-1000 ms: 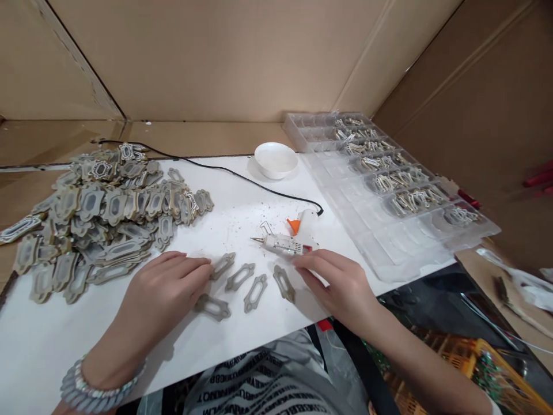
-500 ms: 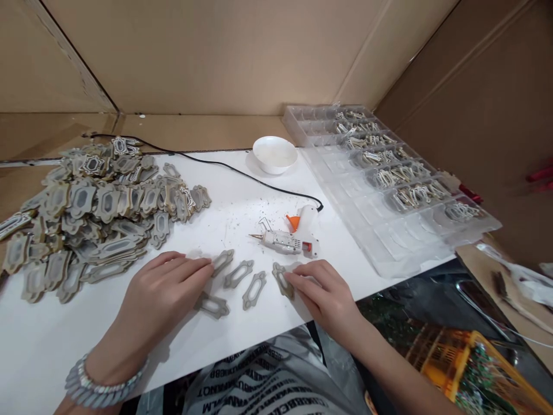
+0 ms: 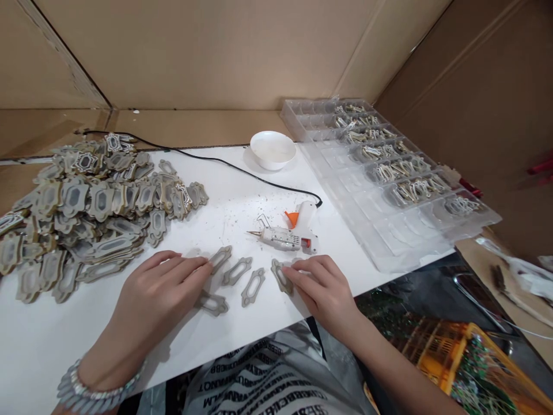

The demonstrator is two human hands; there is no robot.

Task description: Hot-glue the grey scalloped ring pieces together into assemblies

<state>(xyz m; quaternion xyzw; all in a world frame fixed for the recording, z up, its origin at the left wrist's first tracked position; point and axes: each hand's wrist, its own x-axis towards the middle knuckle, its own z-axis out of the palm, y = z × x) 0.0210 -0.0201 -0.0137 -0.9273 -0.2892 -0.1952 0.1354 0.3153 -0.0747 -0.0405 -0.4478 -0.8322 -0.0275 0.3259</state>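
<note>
Right hand [image 3: 326,288]: fingertips placed on a flat grey elongated frame with a slotted centre and pointed ends [image 3: 276,278], lying on the white tabletop [image 3: 194,343]. Whether it is pinched or only touched cannot be told; thumb partly hidden.

Left hand [image 3: 162,291]: fingers held together and bent, back of hand up. The near end of a similar grey slotted frame, set diagonally [image 3: 227,252], is met by the fingertips; a second grey frame, lower and partly covered by the hand [image 3: 219,305], lies just beside. Whether anything is grasped cannot be told. A grey-and-white beaded bracelet [image 3: 98,391] is worn on the left wrist.

Two more loose grey frames, one tilted [image 3: 246,264] and one steeper [image 3: 258,287], are seen between the hands, untouched.

A white glue gun with an orange trigger [image 3: 281,237] is laid on its side beyond the right hand, tip pointed left; a black cable [image 3: 216,159] is run from it. A round white bowl [image 3: 273,151] is placed further back. At left, grey-beige frames are heaped in a large pile [image 3: 103,202]. At right, small metallic pieces [image 3: 421,188] are held in a clear plastic compartment tray [image 3: 371,227].
</note>
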